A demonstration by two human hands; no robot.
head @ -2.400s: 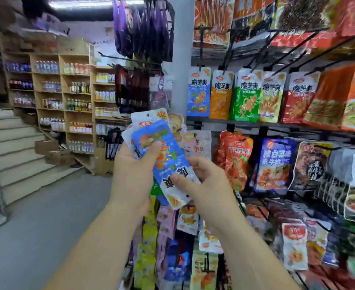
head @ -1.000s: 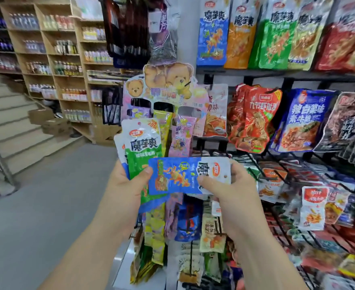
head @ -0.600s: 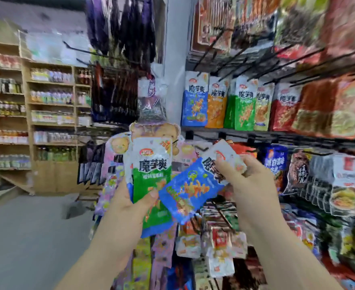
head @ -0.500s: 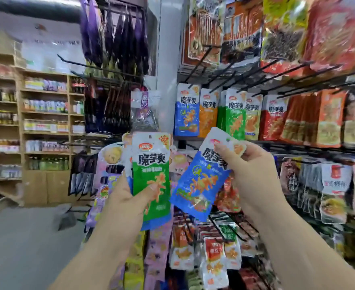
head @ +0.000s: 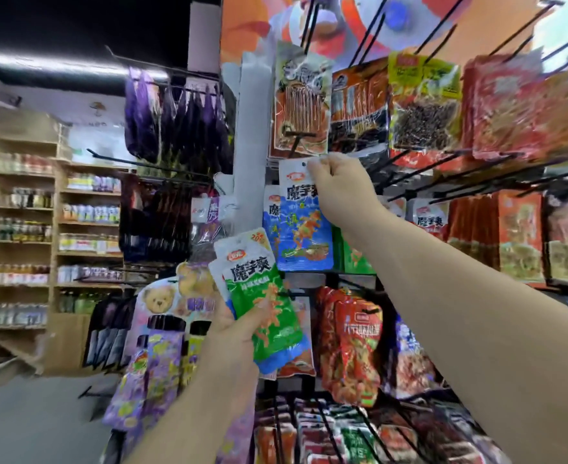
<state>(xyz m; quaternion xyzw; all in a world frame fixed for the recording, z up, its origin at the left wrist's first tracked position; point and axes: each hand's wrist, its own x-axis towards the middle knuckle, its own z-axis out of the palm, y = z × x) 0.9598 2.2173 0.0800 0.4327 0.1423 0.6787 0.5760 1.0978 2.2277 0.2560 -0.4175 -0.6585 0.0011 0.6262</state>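
Head view of a snack rack. The right hand (head: pixel 341 182) is raised, its fingers curled, pinching the white top strip of a blue konjac snack packet (head: pixel 304 232) just beside the hanging hole. The packet hangs upright below the hand, in front of the upper row of pegs. Whether its hole sits on a peg hook (head: pixel 294 142) cannot be told: the knuckles cover the top corner. The left hand (head: pixel 234 324) is lower and nearer the camera, and grips a green konjac snack packet (head: pixel 264 296) tilted to the left. The thumb lies across the packet's front, and the fingers are hidden behind it. A blue edge (head: pixel 275 363) shows below the green packet, so more packets lie behind it; their number is not visible. Behind the held blue packet hangs a matching blue packet (head: pixel 270 212), mostly covered. The right forearm hides much of the row beside it. The red packets (head: pixel 354 346) and the bear-shaped display card (head: pixel 158 299) hang below. The wooden shelves of bottles (head: pixel 24 229) at left are blurred, and so is the right edge of the rack.
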